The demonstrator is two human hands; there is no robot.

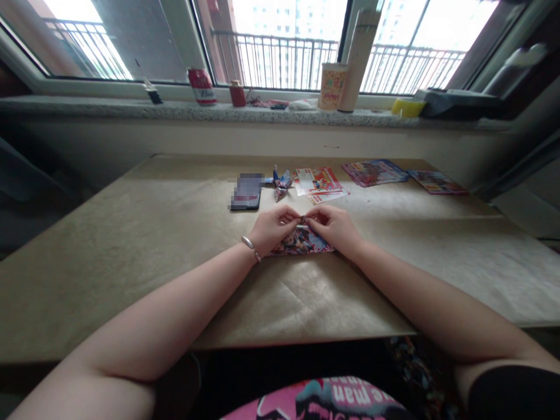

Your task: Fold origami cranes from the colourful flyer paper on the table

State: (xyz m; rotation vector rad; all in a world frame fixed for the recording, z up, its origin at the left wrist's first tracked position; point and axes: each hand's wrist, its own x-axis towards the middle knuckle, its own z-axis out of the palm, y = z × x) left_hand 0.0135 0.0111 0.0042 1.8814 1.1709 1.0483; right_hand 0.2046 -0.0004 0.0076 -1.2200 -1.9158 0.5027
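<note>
Pinching a piece of colourfully printed paper (301, 240) at its far edge, the person's left hand (273, 227) and right hand (333, 225) meet with thumbs and fingertips nearly touching. Each hand is closed down to a pinch, the other fingers curled; exactly how the paper sits between the fingertips is too small to tell. The paper lies on the pale tabletop (144, 256), between the two hands and straight ahead of the person, its near edge reaching toward six o'clock. A metal bracelet (248, 242) circles the left wrist.

Taking the paper as the centre of the dial and the window as twelve, a dark phone (247, 195) with a blurred-out face lies at about ten to eleven o'clock. Just beside it, near eleven, stands a folded paper figure (282, 185) with pointed tips. Red and white printed sheets (324, 181) overlap near one o'clock, a bluish stack of prints (374, 172) lies toward two, and another colourful stack (437, 182) sits farther out at two to three.

Beyond, on the speckled sill (175, 111), a red can (202, 87) stands around eleven and a patterned cup (333, 87) just past twelve.
</note>
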